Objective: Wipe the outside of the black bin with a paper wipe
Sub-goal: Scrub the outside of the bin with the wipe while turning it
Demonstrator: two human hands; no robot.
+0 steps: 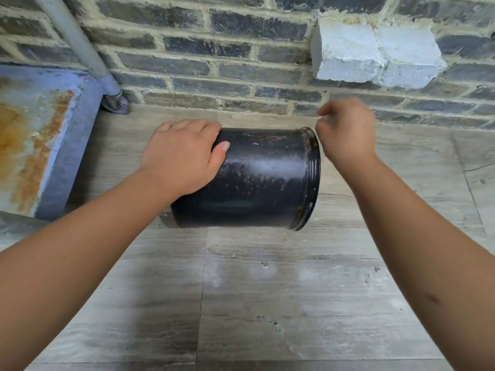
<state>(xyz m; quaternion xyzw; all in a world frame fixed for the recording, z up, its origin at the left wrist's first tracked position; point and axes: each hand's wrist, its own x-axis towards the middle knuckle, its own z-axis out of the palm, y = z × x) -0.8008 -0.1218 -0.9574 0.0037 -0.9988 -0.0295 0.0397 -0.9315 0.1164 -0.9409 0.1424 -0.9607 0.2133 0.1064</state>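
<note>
The black bin (251, 180) lies on its side on the floor (267, 290), its base gripped by the left hand (182, 156), apparently to steady it and expose its wall, while the right hand (347, 129), loosely curled and blurred, hovers by the rim, no wipe discernible.

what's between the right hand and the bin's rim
Nothing shows there: in the head view the right hand sits just beside the black bin rim; contact unclear.

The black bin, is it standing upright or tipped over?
Tipped over. The black bin lies on its side on the floor, rim to the right, with the left hand on its base end.
</note>
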